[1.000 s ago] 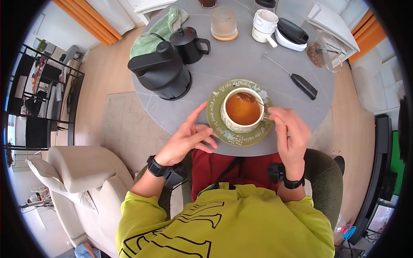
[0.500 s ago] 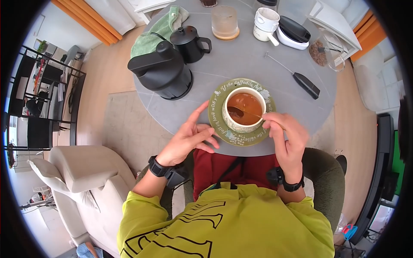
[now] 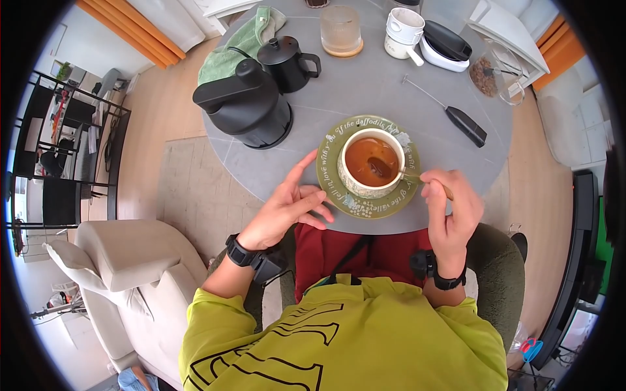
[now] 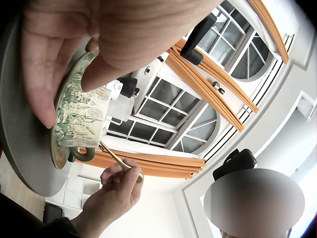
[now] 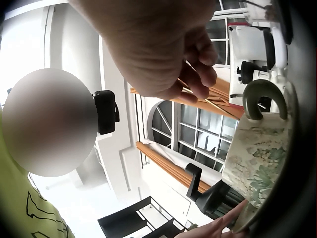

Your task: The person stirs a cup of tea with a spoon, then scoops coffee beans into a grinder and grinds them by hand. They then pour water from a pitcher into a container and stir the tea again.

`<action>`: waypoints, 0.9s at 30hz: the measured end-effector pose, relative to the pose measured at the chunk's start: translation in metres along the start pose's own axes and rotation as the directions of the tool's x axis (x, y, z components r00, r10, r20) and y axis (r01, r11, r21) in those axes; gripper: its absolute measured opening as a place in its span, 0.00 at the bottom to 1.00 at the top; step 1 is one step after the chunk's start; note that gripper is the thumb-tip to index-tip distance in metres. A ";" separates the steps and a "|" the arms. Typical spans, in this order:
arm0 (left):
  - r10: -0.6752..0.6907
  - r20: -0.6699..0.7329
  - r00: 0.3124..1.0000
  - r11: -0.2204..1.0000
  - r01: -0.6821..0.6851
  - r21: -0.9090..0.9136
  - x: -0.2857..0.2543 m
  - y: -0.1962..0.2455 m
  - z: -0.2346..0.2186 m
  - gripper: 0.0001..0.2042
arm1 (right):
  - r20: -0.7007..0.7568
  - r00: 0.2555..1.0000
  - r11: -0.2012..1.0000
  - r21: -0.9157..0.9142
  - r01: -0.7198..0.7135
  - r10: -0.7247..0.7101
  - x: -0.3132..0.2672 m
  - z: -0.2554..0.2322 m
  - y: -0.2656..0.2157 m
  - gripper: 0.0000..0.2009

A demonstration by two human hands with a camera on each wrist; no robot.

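A cup (image 3: 348, 185) of reddish-brown liquid (image 3: 362, 155) sits on a green saucer (image 3: 328, 156) with white lettering, near the table's front edge. In the left wrist view the cup's side (image 4: 81, 119) shows a leafy flower print. My right hand (image 3: 453, 207) pinches the handle of a gold-coloured spoon (image 4: 118, 159) to the right of the cup. The spoon's bowl (image 3: 378, 167) dips in the liquid, right of centre. My left hand (image 3: 290, 207) lies at the saucer's left rim, fingers spread and loosely extended, the index finger along the edge.
On the grey table (image 3: 352, 88) a black kettle (image 3: 244, 107), a lidded black pot (image 3: 287, 65) and a green towel (image 3: 228, 62) stand left. A milk frother (image 3: 464, 125) lies right. Behind are a ribbed glass (image 3: 340, 29), stacked white cups (image 3: 402, 32) and a glass jar (image 3: 486, 77).
The spoon's bowl went from the right side of the liquid to the left, then back to right of centre. My right hand has shifted slightly right; my left hand keeps its place.
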State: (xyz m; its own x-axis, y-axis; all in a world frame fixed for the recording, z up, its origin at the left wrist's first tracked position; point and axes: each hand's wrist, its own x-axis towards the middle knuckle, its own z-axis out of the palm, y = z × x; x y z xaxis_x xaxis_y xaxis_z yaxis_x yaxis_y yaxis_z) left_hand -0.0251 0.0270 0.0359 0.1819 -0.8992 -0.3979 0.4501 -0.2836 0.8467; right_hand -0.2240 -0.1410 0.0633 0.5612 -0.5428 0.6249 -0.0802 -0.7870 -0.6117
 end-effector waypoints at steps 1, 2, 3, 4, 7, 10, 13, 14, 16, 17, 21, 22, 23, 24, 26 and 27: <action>-0.001 -0.002 1.000 1.000 0.001 -0.001 0.000 0.000 0.000 0.34 | -0.001 1.000 1.000 0.000 0.000 0.000 -0.001 0.001 -0.001 0.04; -0.001 -0.002 1.000 1.000 0.001 0.000 0.000 0.000 0.000 0.34 | 0.027 0.999 0.997 0.071 -0.040 0.039 -0.002 0.002 -0.002 0.04; 0.001 0.002 1.000 1.000 -0.001 -0.004 0.000 0.000 0.000 0.35 | 0.057 0.996 0.987 0.141 -0.082 0.075 -0.002 0.003 -0.003 0.04; 0.004 0.005 1.000 1.000 -0.004 -0.007 0.000 0.000 0.000 0.35 | 0.056 0.996 0.987 0.141 -0.082 0.075 -0.002 0.004 -0.003 0.04; -0.003 -0.005 1.000 1.000 0.003 -0.003 0.000 0.000 0.000 0.35 | 0.106 0.994 0.987 0.155 -0.036 0.019 0.000 0.009 -0.004 0.05; -0.002 -0.003 1.000 1.000 0.002 -0.010 0.000 0.000 0.000 0.35 | 0.122 0.992 0.989 0.143 -0.035 0.017 0.001 0.011 -0.004 0.06; -0.001 0.017 1.000 1.000 0.001 0.011 0.000 0.001 -0.001 0.35 | 0.069 0.997 0.999 0.049 0.012 -0.016 0.002 0.010 0.000 0.06; 0.001 0.017 1.000 1.000 -0.001 0.011 -0.001 0.001 -0.001 0.35 | 0.045 0.999 1.000 0.016 0.011 -0.011 0.002 0.009 0.001 0.06; -0.002 0.017 1.000 1.000 0.002 0.012 -0.001 0.002 0.000 0.35 | 0.021 1.000 1.000 -0.020 0.009 -0.009 0.003 0.006 0.002 0.06; -0.001 0.020 1.000 1.000 0.001 0.011 -0.001 0.001 -0.001 0.35 | 0.006 1.000 0.999 -0.033 0.000 0.000 0.002 0.004 0.002 0.05; -0.005 0.000 1.000 1.000 0.005 0.008 0.000 0.001 0.001 0.35 | -0.012 1.000 1.000 -0.029 -0.002 0.002 0.001 -0.002 0.000 0.04; -0.005 -0.013 1.000 1.000 0.005 -0.003 0.000 0.001 0.001 0.35 | -0.014 1.000 1.000 -0.031 -0.002 0.002 0.000 -0.002 0.000 0.04; -0.004 -0.012 1.000 1.000 0.004 -0.002 0.000 0.001 0.001 0.35 | 0.010 1.000 1.000 0.012 -0.021 0.021 -0.001 -0.001 -0.001 0.04; -0.003 -0.012 1.000 1.000 0.003 0.000 -0.001 0.001 0.002 0.35 | 0.035 0.999 0.998 0.055 -0.041 0.039 -0.002 0.000 -0.002 0.04; 0.000 -0.012 1.000 1.000 0.000 0.003 0.000 0.001 0.001 0.35 | 0.058 0.997 0.994 0.097 -0.051 0.045 -0.002 0.003 -0.003 0.04; 0.000 -0.011 1.000 1.000 0.000 0.000 0.000 0.001 0.001 0.35 | 0.083 0.995 0.988 0.138 -0.062 0.051 -0.002 0.005 -0.003 0.05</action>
State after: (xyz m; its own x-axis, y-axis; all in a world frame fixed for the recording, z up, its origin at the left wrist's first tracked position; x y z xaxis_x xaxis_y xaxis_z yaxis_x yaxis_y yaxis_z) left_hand -0.0255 0.0265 0.0366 0.1919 -0.8955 -0.4017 0.4503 -0.2833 0.8468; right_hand -0.2206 -0.1363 0.0619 0.6229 -0.5560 0.5503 -0.0002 -0.7036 -0.7106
